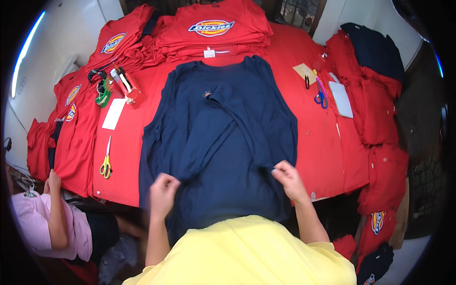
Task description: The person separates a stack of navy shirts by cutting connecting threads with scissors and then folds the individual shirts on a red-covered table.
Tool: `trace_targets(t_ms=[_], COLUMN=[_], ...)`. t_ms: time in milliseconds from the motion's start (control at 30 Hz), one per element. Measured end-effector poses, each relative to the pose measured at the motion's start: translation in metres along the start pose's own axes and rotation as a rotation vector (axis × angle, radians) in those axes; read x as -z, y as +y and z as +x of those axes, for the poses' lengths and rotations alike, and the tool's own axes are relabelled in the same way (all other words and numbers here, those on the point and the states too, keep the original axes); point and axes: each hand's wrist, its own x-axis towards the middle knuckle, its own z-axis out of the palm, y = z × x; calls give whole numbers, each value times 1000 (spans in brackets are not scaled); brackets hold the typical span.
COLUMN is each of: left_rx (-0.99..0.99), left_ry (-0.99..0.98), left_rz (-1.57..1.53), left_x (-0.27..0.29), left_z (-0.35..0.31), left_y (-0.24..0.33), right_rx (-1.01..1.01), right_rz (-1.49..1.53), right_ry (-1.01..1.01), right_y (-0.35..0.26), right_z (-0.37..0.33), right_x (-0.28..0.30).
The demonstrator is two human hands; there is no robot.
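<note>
A navy shirt (pixel 218 142) lies spread over the red-covered table in front of me, its lower part hanging toward my body. Folds of its cloth run from a bunched spot with a small label (pixel 209 96) toward both of my hands. My left hand (pixel 163 191) is closed in a pinch on the cloth at the shirt's left and looks slightly blurred. On the other side, my right hand (pixel 289 179) pinches the cloth with thumb and fingers. The exact edges between the fingertips are hard to make out.
Yellow-handled scissors (pixel 106 164), a white paper (pixel 114 114) and a red tool holder (pixel 129 90) lie left. Blue scissors (pixel 321 99) and a notepad (pixel 341 99) lie right. Red shirt stacks (pixel 213 28) line the back. Another person (pixel 52 223) sits at left.
</note>
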Motion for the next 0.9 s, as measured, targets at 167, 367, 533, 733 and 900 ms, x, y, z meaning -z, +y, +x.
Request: trace_targets(t_ms=[167,367,533,733,900], left_rx=[-178,-243,-340,-366,44], left_ry=[686,419,277,64,-157], left_rz=[-540,-789,-910,-959,-610], left_x=[30,89,139,122,66], left_z=[38,52,121,238,208], left_y=[48,68,100,51,-68], right_rx=[317,423,571,287,60], right_rz=[655,674,632,15,-386], right_ry=[546,317,177,123,15], right_y=[-87,-115,-179,-196,-99], right_z=[16,1,90,230,233], right_x=[80,83,109,76,75])
